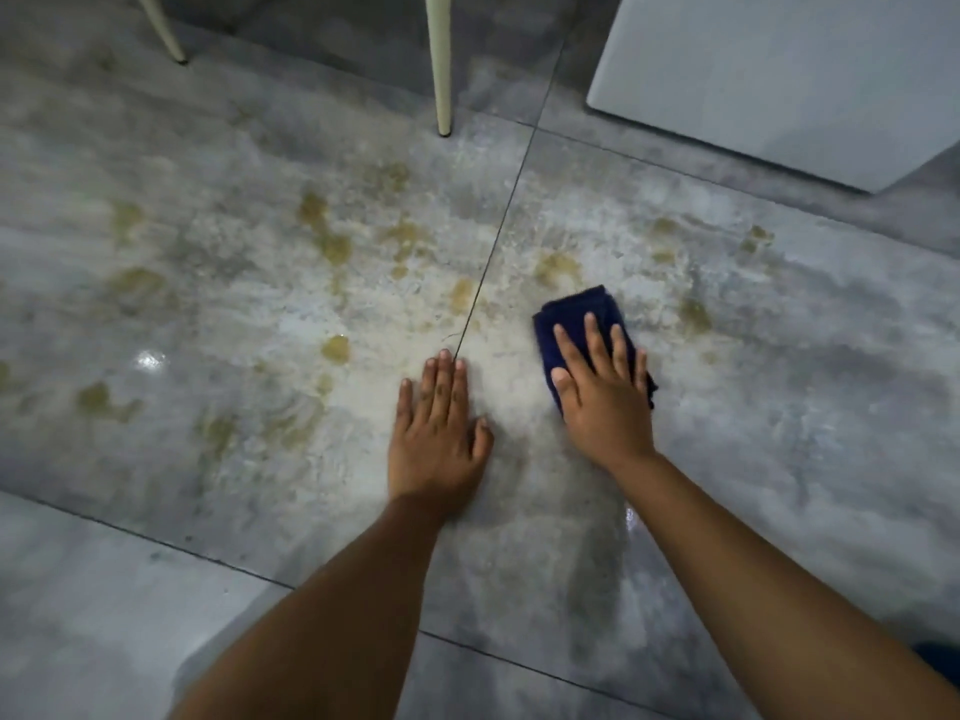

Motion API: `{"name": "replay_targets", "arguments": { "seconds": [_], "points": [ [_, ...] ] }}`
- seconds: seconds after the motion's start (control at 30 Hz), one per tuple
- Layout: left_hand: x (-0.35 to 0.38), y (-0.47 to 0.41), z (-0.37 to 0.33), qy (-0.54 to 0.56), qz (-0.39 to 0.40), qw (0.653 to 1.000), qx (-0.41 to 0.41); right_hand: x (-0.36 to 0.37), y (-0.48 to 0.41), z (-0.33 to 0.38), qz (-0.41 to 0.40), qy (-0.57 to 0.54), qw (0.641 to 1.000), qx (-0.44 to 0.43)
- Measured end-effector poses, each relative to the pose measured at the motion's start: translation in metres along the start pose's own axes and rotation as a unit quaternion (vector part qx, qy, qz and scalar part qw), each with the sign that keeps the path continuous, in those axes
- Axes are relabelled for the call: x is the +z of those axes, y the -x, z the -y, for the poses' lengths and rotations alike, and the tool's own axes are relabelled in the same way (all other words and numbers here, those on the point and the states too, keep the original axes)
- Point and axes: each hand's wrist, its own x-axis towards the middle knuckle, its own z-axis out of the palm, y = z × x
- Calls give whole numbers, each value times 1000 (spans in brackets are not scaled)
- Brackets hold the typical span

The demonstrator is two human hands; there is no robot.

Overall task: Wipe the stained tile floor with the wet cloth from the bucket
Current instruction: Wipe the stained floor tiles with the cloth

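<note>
Cloth (579,324) is soft, limp and likely soaked, so it should slide easily on the slick tile floor (779,407) but bunch if dragged by an edge; best driven by flat palm pressure on top. It lies just right of the grout line (498,241), pinned under the flat, spread right hand (605,402), not pinched. Count: one cloth, two hands, left hand (439,423) flat and empty just left of that line, two chair legs (439,59) beyond, many yellow-brown stains (324,226) both sides; no bucket visible.

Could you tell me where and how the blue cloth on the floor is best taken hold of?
Probably the far folded edge of the blue cloth, pinched from above: it lies flat on the tile floor, with the right hand pressing its near part, so only that edge is exposed.
</note>
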Motion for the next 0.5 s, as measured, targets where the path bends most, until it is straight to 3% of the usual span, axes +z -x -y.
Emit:
{"name": "replay_targets", "arguments": {
  "seconds": [0.07,0.27,0.4,0.5],
  "points": [
    [-2,0,4,-11,1,1000,-4,6,13,12,0,1,1000,8],
    [5,3,-13,-4,40,999,-9,6,-34,54,45,17,991,-125],
    [2,4,-3,5,36,999,-15,0,-69,36,20,-5,998,-67],
    [4,15,-4,-12,35,999,-36,7,-36,21,20,-11,999,-26]
  ]
}}
